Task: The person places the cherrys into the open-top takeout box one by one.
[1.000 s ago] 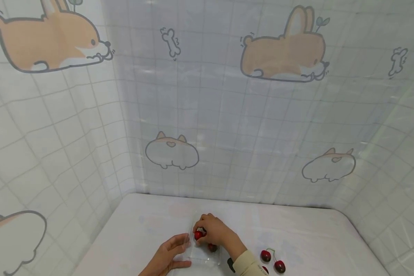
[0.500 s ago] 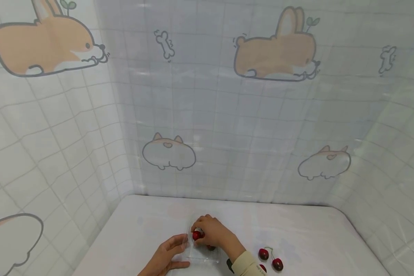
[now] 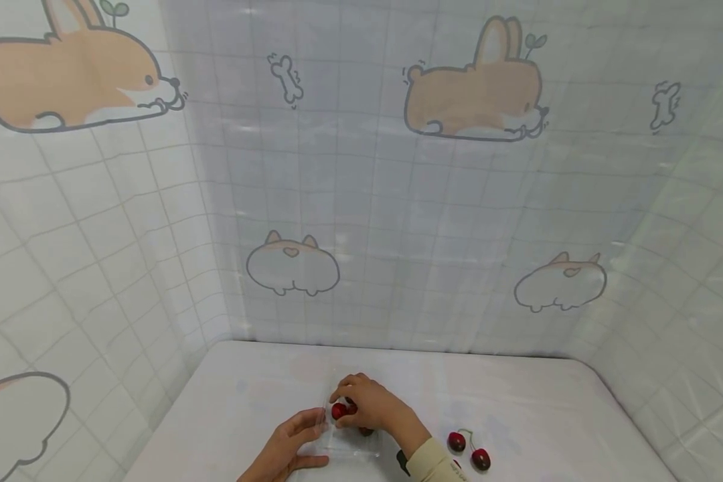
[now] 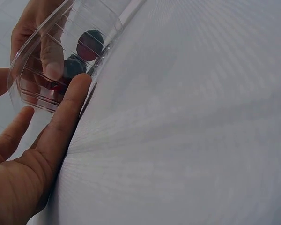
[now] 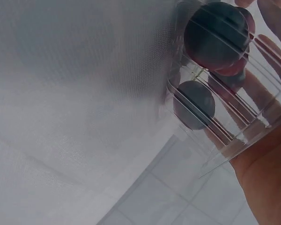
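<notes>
- Our right hand (image 3: 370,406) still pinches a red cherry (image 3: 339,411) over the clear plastic box (image 3: 351,442); hardly any shift over the last second.
- Our left hand (image 3: 289,452) stays put, fingers straight against the box's left wall.
- One cherry already in the box (image 5: 194,105).
- Box near the table's (image 3: 265,381) front edge; stemmed cherry pair (image 3: 468,450) lies loose to the right.
- We judge the release is not yet made.

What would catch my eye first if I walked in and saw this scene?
Probably the big cartoon corgi printed on the checked curtain behind the table. Then the bright red: the right hand pinches a cherry over a clear plastic box near the table's front edge, while the left hand touches the box's side. Two more stemmed cherries lie on the white table to the right.
</notes>
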`<state>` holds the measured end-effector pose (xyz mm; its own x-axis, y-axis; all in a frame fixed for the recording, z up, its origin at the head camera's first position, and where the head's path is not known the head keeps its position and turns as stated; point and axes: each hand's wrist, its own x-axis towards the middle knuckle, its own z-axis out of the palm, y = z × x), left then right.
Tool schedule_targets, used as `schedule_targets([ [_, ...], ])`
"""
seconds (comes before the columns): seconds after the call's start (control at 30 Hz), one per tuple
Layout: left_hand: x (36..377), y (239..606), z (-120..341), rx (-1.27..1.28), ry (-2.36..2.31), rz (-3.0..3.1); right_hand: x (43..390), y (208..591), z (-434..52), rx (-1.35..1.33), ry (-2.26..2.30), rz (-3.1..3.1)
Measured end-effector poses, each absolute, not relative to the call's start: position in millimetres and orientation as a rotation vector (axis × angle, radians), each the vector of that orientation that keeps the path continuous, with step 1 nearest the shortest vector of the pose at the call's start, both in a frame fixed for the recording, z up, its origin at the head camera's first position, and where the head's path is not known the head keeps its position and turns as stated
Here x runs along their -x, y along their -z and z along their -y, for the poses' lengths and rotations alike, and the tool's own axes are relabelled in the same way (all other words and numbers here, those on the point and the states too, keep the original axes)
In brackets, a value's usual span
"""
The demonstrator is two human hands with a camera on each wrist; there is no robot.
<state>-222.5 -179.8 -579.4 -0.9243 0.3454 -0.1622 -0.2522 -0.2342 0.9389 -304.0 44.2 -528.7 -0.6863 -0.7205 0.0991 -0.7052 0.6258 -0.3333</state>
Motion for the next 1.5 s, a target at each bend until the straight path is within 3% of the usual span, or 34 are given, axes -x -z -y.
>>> schedule_targets([
  [1.1, 234, 581, 184, -0.053, -2.166, -1.692, 288, 497, -119, 1.082, 0.8, -2.887],
  [1.5, 231, 577, 185, -0.048, -2.172, -1.683, 273, 497, -168, 0.849, 0.853, -2.89],
])
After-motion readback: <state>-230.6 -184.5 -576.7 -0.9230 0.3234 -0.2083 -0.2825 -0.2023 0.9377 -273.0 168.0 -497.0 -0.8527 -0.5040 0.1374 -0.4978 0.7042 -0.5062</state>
